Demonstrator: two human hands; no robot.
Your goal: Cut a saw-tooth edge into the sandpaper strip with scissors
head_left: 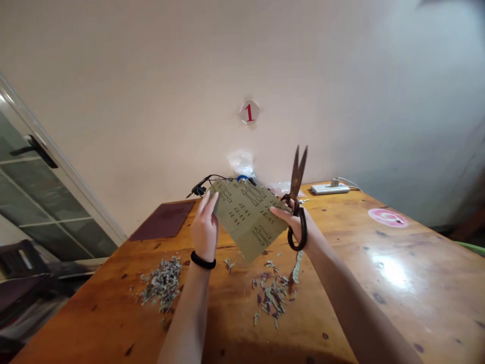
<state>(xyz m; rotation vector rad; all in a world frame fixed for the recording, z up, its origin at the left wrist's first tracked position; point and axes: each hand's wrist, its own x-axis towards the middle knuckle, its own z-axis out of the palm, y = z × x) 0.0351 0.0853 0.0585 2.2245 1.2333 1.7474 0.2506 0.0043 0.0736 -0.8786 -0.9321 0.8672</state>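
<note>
Between my two hands a greenish-brown sheet [242,222] is held up above the table, printed with "JZ-51" and pointed outline shapes. My left hand [204,230], with a black band at its wrist, grips the sheet's left edge. The right edge is pinched by my right hand [299,225], thumb on the printed face. That same hand also carries a pair of dark scissors [298,177], blades pointing up and slightly apart. Below the sheet lie small cut scraps [275,298] with a longer curved strip [297,267]. A bigger heap of scraps [164,283] is left of my left forearm.
A maroon mat [162,221] lies at the table's back left. Along the wall are a clear plastic bag [241,163], black cables [202,186] and a white power strip [329,188] with a plug. A pink round sticker [387,217] is on the right.
</note>
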